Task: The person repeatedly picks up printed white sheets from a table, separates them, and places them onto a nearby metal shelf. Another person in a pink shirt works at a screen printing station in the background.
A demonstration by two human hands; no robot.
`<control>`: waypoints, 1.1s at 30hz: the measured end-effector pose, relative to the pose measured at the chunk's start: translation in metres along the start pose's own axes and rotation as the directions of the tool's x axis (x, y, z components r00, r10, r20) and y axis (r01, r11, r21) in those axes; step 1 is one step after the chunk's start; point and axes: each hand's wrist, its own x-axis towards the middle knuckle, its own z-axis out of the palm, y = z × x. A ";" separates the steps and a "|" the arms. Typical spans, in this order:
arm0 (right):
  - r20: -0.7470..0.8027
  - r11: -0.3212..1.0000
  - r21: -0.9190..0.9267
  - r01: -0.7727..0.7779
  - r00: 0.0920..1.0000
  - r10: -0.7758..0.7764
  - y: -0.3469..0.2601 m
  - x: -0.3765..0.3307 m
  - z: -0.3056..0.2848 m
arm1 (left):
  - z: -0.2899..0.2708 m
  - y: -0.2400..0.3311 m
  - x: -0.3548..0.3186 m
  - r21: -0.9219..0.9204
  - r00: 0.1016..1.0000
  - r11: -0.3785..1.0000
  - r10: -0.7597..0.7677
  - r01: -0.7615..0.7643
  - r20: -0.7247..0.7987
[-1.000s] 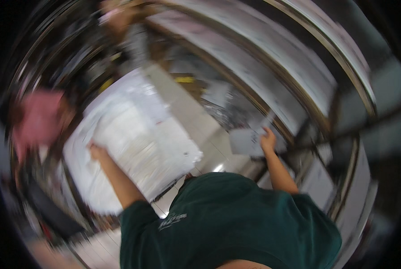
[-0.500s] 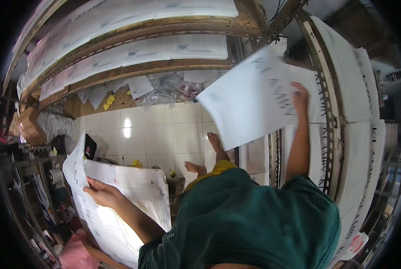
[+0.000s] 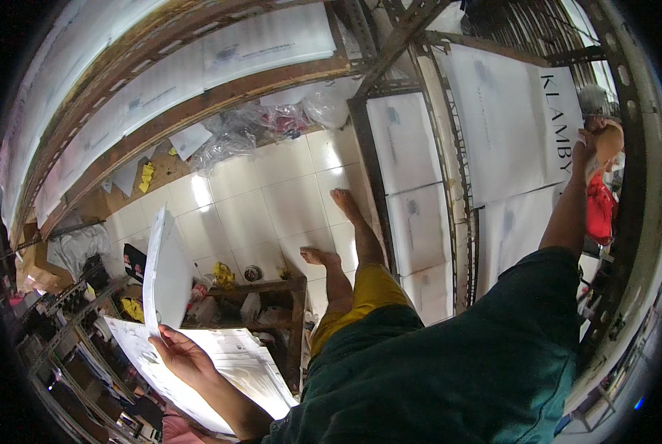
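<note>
- While the left grip (image 3: 187, 359) pinches its lower end, one flat white sheet bundle (image 3: 173, 277) stands upright beyond the fingers, near one white sheet pile's (image 3: 235, 354) far edge.
- One black-lettered white stack (image 3: 505, 126) lies beside the right grip (image 3: 585, 153); whether that pinches anything, I cannot tell.
- Two bare feet (image 3: 318, 256).

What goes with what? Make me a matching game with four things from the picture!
1. left hand
2. right hand
3. shirt
4. shorts

A. yellow
B. near the lettered edge of a white sheet
C. dark green
D. holding upright white sheets

Pairs: 1-D, 2-B, 3-C, 4-A
</note>
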 end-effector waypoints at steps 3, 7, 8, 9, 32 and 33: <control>0.022 0.996 0.084 -0.026 0.999 0.024 0.055 0.002 -0.001 | 0.006 -0.011 0.007 0.012 0.998 0.998 -0.056 0.056 0.021; 0.095 0.972 -0.229 -0.047 0.993 0.071 -0.022 -0.003 -0.005 | 0.020 -0.016 0.006 -0.013 0.992 0.994 -0.108 0.109 0.070; 0.113 0.937 -0.346 0.046 0.994 -0.007 -0.023 -0.005 -0.008 | 0.023 -0.016 0.007 -0.019 0.989 0.992 -0.123 0.125 0.083; 0.150 0.936 -0.352 -0.003 0.987 0.059 -0.020 -0.004 -0.009 | 0.024 -0.018 0.006 -0.008 0.991 0.993 -0.114 0.115 0.071; 0.357 0.727 -0.656 -0.200 0.767 0.533 -0.252 -0.151 0.028 | 0.016 0.009 0.007 -0.104 0.972 0.980 -0.148 0.168 0.182; 0.360 0.731 -0.651 -0.203 0.765 0.533 -0.248 -0.153 0.029 | 0.014 0.011 0.008 -0.112 0.973 0.979 -0.146 0.168 0.181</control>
